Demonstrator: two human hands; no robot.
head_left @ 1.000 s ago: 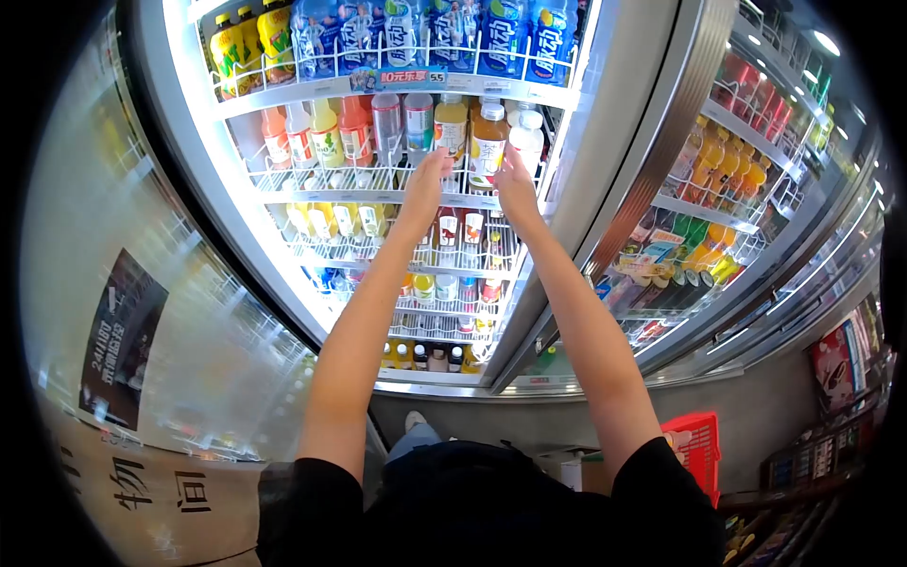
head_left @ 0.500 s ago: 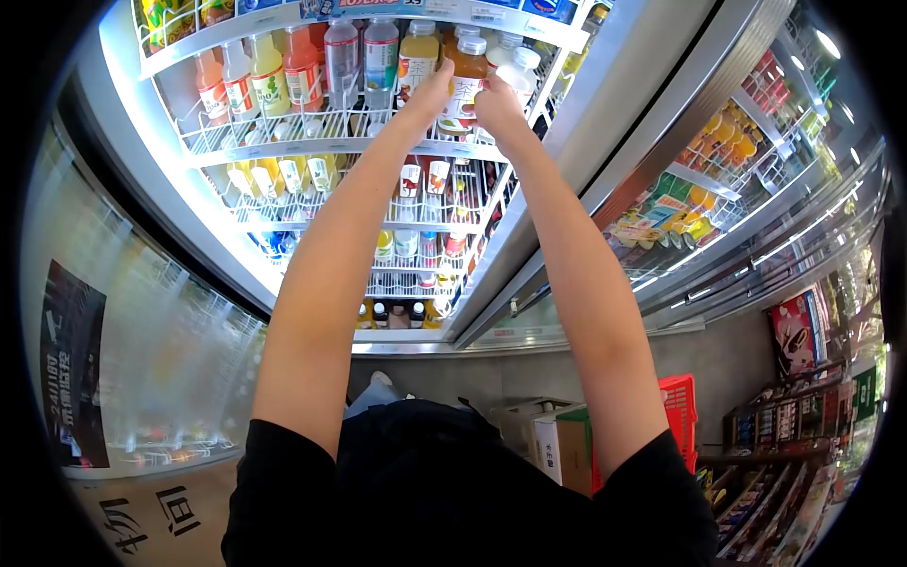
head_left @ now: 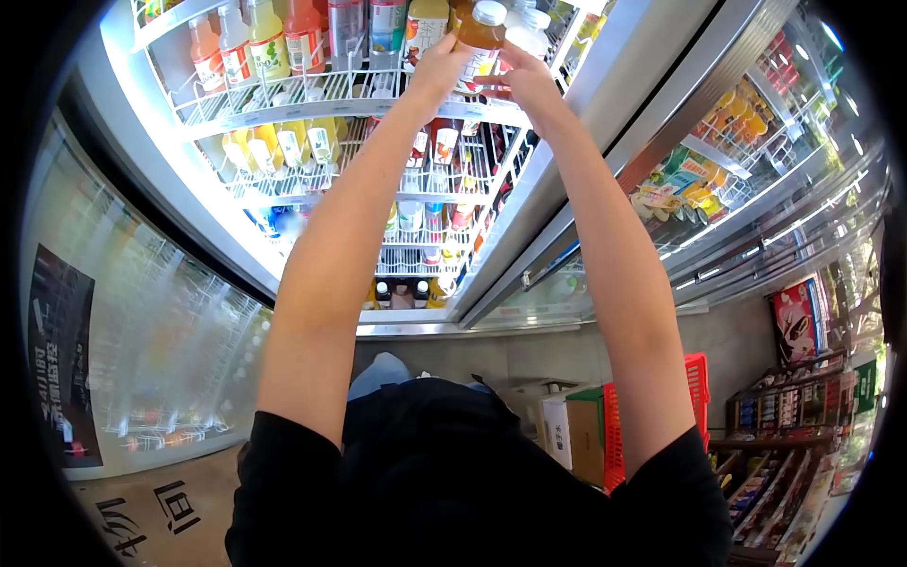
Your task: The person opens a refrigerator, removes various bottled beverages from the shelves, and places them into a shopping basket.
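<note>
A bottle of amber tea [head_left: 483,36] with a white cap and white label stands tilted at the front of the upper fridge shelf. My left hand [head_left: 440,74] is closed on its left side. On the other side, my right hand [head_left: 531,87] has its fingers apart beside the bottle's lower part; whether a fingertip touches it I cannot tell. Left of my left hand is a similar tea bottle [head_left: 424,28] with a fruit-pictured label. Behind my right hand are white-capped bottles [head_left: 532,33], partly hidden.
Pink, clear and yellow drinks [head_left: 267,47] line the wire shelf [head_left: 283,111]. Lower racks hold more bottles. An opened glass door [head_left: 161,350] is at left. A red basket [head_left: 697,383] and cardboard boxes [head_left: 572,430] sit on the floor behind right.
The view has shifted, with the shelves now higher in it. The tea bottle has tipped, its cap leaning toward me. My right hand's fingers have loosened and spread; my left hand keeps its hold.
</note>
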